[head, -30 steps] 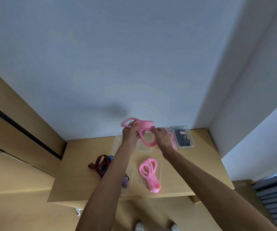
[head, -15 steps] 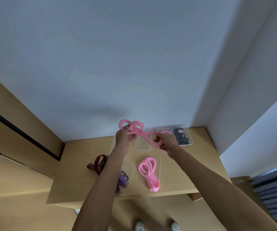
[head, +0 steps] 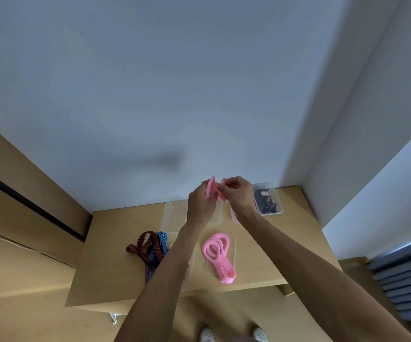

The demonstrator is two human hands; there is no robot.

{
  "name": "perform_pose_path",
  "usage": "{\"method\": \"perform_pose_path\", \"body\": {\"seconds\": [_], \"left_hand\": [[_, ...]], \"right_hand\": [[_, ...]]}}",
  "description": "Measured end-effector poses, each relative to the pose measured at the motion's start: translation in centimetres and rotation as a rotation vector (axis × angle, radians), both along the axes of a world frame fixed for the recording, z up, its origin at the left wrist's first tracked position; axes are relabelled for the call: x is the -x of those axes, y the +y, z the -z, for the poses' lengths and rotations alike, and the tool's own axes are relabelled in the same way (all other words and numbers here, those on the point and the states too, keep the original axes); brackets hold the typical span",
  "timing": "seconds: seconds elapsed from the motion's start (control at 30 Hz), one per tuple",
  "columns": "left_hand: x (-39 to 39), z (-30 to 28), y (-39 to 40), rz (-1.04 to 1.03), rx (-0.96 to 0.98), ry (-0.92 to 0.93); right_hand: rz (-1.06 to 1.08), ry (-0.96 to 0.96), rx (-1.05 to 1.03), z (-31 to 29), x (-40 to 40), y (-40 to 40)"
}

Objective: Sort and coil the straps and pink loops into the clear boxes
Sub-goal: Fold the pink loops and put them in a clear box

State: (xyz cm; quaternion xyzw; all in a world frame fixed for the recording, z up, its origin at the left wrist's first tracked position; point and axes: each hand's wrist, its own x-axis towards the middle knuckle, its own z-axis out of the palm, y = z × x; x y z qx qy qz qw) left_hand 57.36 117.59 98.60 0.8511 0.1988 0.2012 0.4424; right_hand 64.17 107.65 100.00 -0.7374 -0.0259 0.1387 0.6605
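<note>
Pale grey walls are meeting in a corner behind a light wooden table point(head: 115, 243), which is carrying everything the sorting job needs. Across its far side clear boxes are sitting in a row: an empty-looking one point(head: 174, 213) behind the left arm, one with a little pink showing at its near end point(head: 235, 218), and one holding dark strap gear point(head: 268, 199) nearest the corner. On the near side, a tangle of brown, blue and purple straps point(head: 150, 250) is lying loose on the wood, partly running under the left forearm, and a bundle of pink loops point(head: 219, 255) is resting on a shallow clear tray or lid point(head: 232, 239), one end spilling over its front edge.

Above the far boxes, both hands are working on one pink loop point(head: 211, 188), holding it in the air, clear of the table. The left hand point(head: 199, 206) is gripping it with fingers curled round the gathered turns; the right hand point(head: 239, 193) is pinching the other edge between curled fingertips.

Judging by how it is folding into tight rings, the loop is probably light, soft and springy, likely to uncoil if released. Holding it best means pinching across all the turns at once, where they overlap, and lowering it flat into a box before letting go.
</note>
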Motion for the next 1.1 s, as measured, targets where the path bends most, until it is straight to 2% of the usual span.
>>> {"method": "perform_pose_path", "body": {"seconds": [0.07, 0.2, 0.37, 0.43, 0.57, 0.8, 1.1], "left_hand": [[-0.2, -0.4, -0.2, 0.099, 0.08, 0.031], [-0.6, -0.8, -0.1, 0.227, 0.384, 0.083], [-0.7, -0.1, 0.2, 0.289, 0.291, 0.058], [-0.9, 0.4, 0.6, 0.248, 0.278, 0.047], [-1.0, 0.7, 1.3, 0.032, 0.49, -0.008], [-1.4, 1.0, 2.3, -0.066, 0.4, 0.019], [-2.6, 0.9, 2.4, -0.105, 0.483, 0.085]], "right_hand": [[-0.044, -0.056, 0.013, 0.1, 0.2, -0.1], [-0.089, -0.104, 0.015, 0.0, 0.6, -0.4], [-0.121, -0.184, 0.134, -0.2, 0.6, 0.2], [-0.066, -0.192, 0.169, -0.2, 0.6, 0.6], [-0.009, -0.254, 0.264, -0.3, 0.1, 0.9], [-0.084, -0.288, 0.369, -0.8, 0.1, 1.8], [-0.073, -0.258, 0.202, -0.6, -0.3, 1.4]]}}
